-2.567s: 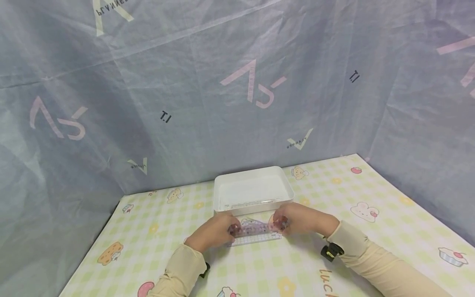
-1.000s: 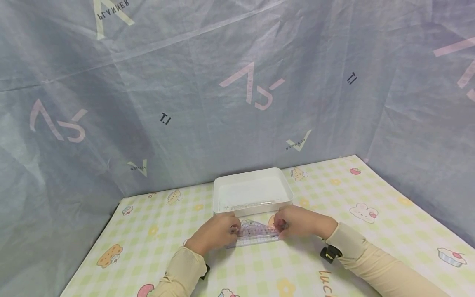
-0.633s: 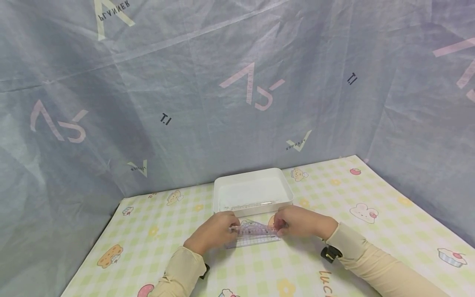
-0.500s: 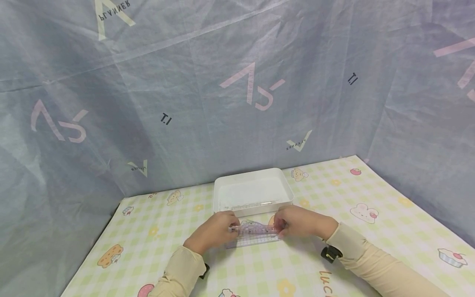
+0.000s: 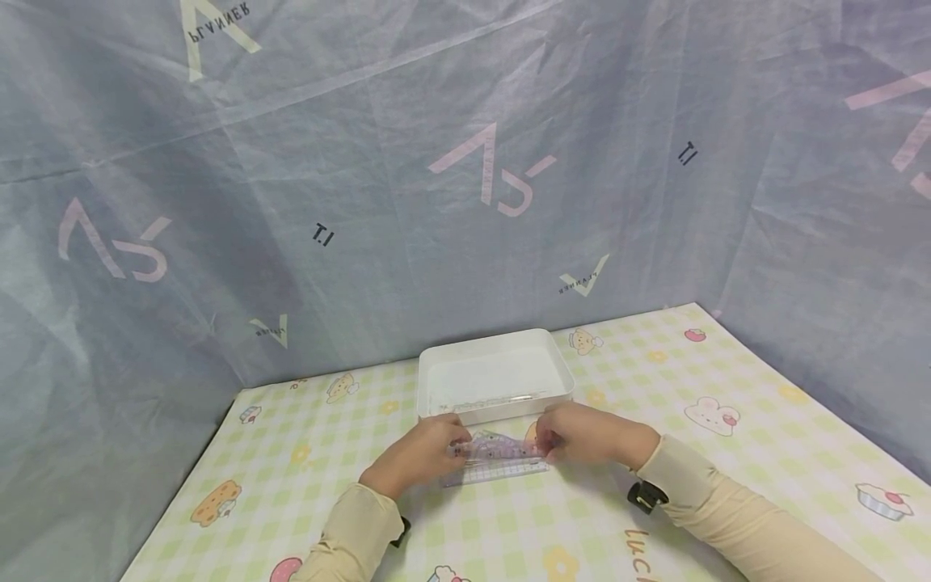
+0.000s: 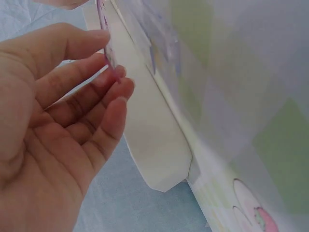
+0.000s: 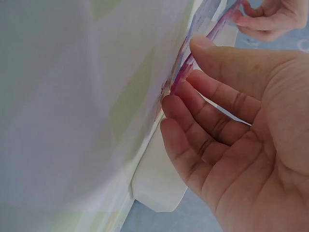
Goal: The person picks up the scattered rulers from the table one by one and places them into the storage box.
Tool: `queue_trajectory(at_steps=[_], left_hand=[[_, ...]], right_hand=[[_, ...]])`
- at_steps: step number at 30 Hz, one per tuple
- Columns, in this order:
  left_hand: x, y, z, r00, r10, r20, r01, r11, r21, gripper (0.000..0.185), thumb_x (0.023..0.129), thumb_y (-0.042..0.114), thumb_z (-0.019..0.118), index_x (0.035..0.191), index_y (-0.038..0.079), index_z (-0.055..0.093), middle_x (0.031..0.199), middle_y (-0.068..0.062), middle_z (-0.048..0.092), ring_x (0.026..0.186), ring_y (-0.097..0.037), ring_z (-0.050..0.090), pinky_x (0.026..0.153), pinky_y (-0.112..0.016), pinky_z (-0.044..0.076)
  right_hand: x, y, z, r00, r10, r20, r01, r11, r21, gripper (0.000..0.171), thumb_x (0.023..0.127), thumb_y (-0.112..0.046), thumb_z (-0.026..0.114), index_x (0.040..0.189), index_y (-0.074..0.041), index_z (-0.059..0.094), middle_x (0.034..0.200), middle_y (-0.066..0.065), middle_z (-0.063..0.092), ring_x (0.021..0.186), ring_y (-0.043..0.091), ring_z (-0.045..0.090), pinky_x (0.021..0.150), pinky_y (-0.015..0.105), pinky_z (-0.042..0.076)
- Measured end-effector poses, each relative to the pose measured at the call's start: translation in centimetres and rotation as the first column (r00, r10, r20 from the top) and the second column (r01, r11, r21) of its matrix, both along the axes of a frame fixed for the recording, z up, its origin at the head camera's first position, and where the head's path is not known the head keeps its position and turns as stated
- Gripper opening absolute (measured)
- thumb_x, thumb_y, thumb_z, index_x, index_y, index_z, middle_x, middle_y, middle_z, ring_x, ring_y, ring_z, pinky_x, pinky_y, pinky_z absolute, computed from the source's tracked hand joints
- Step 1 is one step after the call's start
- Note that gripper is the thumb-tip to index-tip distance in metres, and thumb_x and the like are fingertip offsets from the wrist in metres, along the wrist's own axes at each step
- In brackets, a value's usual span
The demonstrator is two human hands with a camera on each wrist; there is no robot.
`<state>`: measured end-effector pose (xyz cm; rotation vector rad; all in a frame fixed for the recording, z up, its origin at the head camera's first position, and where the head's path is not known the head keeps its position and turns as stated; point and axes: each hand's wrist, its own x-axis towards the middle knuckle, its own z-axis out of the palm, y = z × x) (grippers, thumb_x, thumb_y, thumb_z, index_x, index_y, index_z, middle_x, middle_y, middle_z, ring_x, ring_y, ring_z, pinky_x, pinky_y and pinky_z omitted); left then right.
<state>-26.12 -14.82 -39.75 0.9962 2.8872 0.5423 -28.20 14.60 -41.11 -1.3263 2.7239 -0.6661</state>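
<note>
A: Status, left to right?

B: Left hand [image 5: 418, 454] pinches the left end of the rulers [image 5: 498, 457]; right hand [image 5: 582, 432] pinches the right end. The set lies on the mat [image 5: 218, 453], just before the white tray [image 5: 494, 402].

A: Procedure?

B: Align edges; grip evenly; lift level.

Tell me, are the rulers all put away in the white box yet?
Partly. One clear ruler already lies in the white box. The left hand and right hand pinch the purple rulers by their ends, low over the tablecloth, still outside.
</note>
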Motion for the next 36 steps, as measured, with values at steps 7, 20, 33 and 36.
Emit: queue_trajectory(at_steps=[7, 20, 33, 36], left_hand=[[0.04, 0.27, -0.48, 0.999, -0.006, 0.052, 0.007, 1.000, -0.028, 0.028, 0.083, 0.007, 0.079, 0.110, 0.006, 0.076, 0.096, 0.005, 0.061, 0.081, -0.007, 0.054, 0.069, -0.018, 0.049], [0.49, 0.61, -0.76, 0.997, -0.009, 0.072, 0.013, 0.998, -0.061, 0.022, 0.083, 0.015, 0.082, 0.104, 0.011, 0.077, 0.091, 0.011, 0.057, 0.078, -0.003, 0.051, 0.073, -0.020, 0.050], [0.74, 0.92, -0.80, 0.999, -0.038, 0.019, 0.040, 0.997, -0.065, 0.012, 0.084, 0.007, 0.075, 0.095, 0.011, 0.070, 0.088, 0.009, 0.057, 0.073, -0.003, 0.048, 0.066, -0.018, 0.047], [0.67, 0.91, -0.82, 0.999, -0.025, 0.036, 0.027, 0.998, -0.057, 0.013, 0.084, 0.006, 0.075, 0.094, 0.012, 0.069, 0.087, 0.010, 0.058, 0.072, -0.004, 0.048, 0.065, -0.019, 0.047]], right_hand=[[0.22, -0.33, 0.19, 1.000, -0.010, -0.029, 0.010, 1.000, 0.025, 0.014, 0.088, -0.007, 0.073, 0.078, -0.015, 0.067, 0.072, -0.014, 0.051, 0.068, 0.001, 0.046, 0.064, 0.021, 0.045], [0.70, -0.22, 0.58, 0.993, -0.016, 0.117, 0.011, 0.999, 0.043, 0.019, 0.083, -0.022, 0.082, 0.093, -0.017, 0.067, 0.086, -0.008, 0.059, 0.075, 0.004, 0.051, 0.068, 0.023, 0.048], [0.66, -0.42, 0.27, 0.994, -0.006, 0.105, 0.003, 1.000, 0.031, 0.014, 0.088, -0.016, 0.076, 0.100, -0.017, 0.069, 0.088, -0.008, 0.060, 0.077, 0.004, 0.053, 0.070, 0.023, 0.049], [0.72, -0.55, 0.31, 0.993, -0.004, 0.117, 0.001, 1.000, 0.026, 0.019, 0.086, -0.017, 0.077, 0.102, -0.017, 0.070, 0.091, -0.008, 0.060, 0.080, 0.004, 0.054, 0.072, 0.023, 0.050]])
